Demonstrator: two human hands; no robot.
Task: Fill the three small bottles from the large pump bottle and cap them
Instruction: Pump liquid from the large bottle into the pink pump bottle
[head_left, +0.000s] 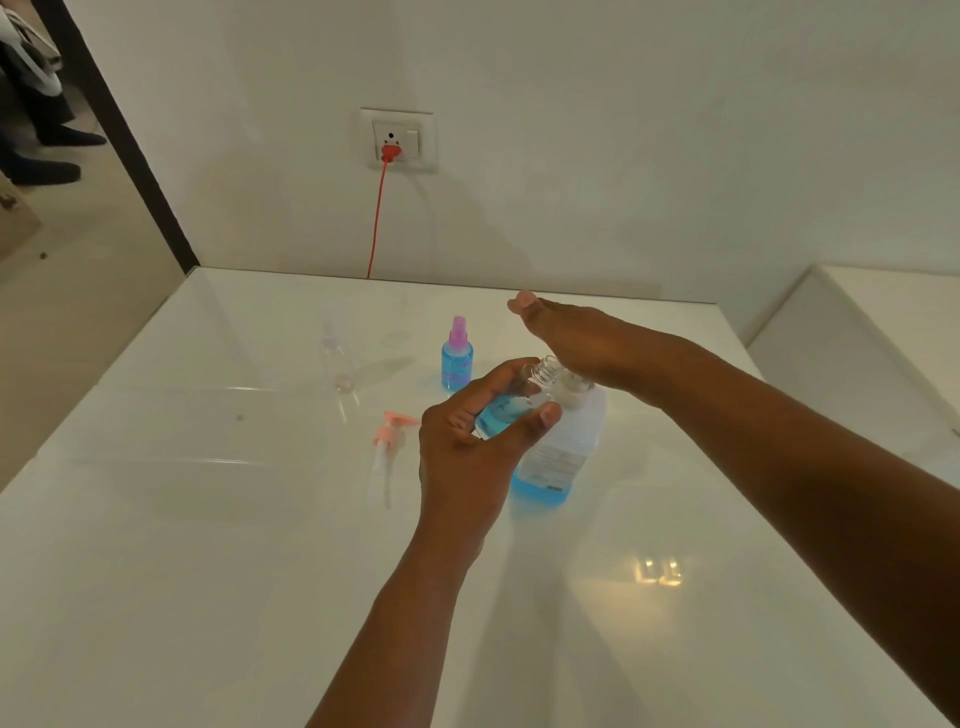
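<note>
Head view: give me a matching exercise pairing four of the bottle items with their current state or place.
Things:
1. Capped bottle
2. Clear bottle
3. Pump head
4. Open bottle

States:
A. Lying on the table, off any bottle
B. Tilted in the left hand, part full of blue liquid
C. Standing, blue liquid inside, pink sprayer on
D. Standing, no blue liquid visible

Pairs: 1-C, 2-D, 3-A, 4-B
</note>
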